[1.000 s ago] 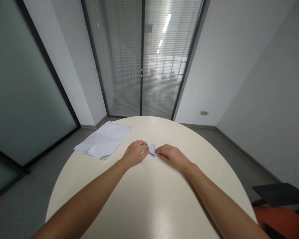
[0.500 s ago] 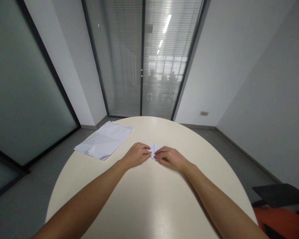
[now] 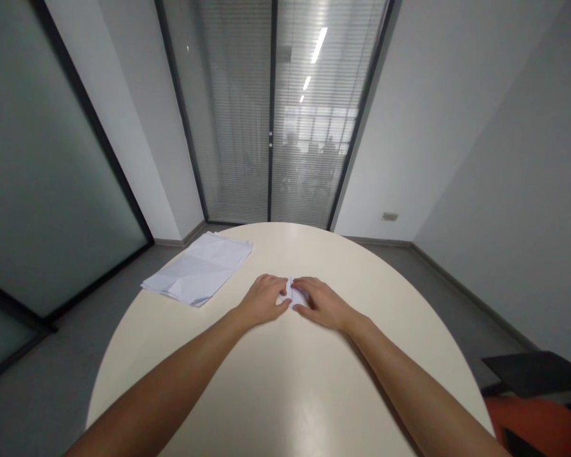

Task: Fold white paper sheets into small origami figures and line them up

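Note:
A small piece of folded white paper (image 3: 289, 294) lies between my two hands near the middle of the round table. My left hand (image 3: 265, 299) grips its left side, with thumb and fingers curled about the edge. On the other side my right hand (image 3: 321, 303) holds it the same way, thumb towards me and fingers at the far edge. Much of the paper is covered by my fingers, so its full folded shape is hidden.
A stack of white paper sheets (image 3: 197, 268) lies at the table's left, its top sheet creased. Beneath everything is the round cream table (image 3: 266, 393). A red and black chair (image 3: 537, 419) stands at the lower right. Glass panels with blinds (image 3: 238, 127) rise beyond the table.
Both hands have shifted their hold on the folded paper. The thumbs are now spread farther from the fingers, and the paper has turned or moved slightly between them. The sheet stack stays put.

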Demonstrator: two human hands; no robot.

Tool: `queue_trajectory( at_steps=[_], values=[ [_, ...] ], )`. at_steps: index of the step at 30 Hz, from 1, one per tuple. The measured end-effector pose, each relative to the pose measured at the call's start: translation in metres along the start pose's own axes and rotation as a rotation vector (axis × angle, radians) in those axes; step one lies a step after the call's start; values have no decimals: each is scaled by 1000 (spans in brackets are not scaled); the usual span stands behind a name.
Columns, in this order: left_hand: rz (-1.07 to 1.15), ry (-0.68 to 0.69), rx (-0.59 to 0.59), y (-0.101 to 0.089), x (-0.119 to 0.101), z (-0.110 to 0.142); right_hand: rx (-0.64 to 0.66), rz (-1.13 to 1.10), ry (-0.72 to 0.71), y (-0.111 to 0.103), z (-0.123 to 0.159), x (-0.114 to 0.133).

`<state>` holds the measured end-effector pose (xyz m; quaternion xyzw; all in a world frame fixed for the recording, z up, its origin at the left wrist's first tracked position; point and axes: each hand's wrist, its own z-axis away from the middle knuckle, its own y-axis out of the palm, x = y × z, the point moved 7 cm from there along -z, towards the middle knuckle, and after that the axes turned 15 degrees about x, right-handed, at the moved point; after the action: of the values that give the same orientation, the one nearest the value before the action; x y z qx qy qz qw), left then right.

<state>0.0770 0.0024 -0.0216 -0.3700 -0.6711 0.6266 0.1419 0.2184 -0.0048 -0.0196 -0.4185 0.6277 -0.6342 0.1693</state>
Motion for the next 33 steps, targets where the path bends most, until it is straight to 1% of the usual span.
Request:
queue_trajectory(
  at_steps=[2,5,8,12,14,20,23,26,28,30,33],
  values=[
    [-1,-43,11,1,0,-1,10,25,36,5,0,-6],
    [-29,-66,30,4,-1,-2,51,40,70,12,0,-12],
    [-45,-76,50,10,0,0,104,44,111,18,-1,-14],
    [5,-109,72,16,5,2,140,20,172,20,-2,-12],
    [22,-112,63,15,5,2,141,9,190,18,-3,-11],
    [17,-34,18,9,-1,-1,145,-12,210,15,-4,-10],
    [2,-48,-5,10,1,-1,154,-11,222,18,-5,-12],
    [8,-63,-45,9,4,-1,149,-5,248,21,-6,-16],
    [36,-35,-63,7,3,-1,138,-7,239,22,-6,-17],
    [75,4,-78,6,3,-1,99,-7,202,20,-6,-16],
    [137,17,-122,3,6,-1,-9,0,105,10,-6,-9]
  ],
)
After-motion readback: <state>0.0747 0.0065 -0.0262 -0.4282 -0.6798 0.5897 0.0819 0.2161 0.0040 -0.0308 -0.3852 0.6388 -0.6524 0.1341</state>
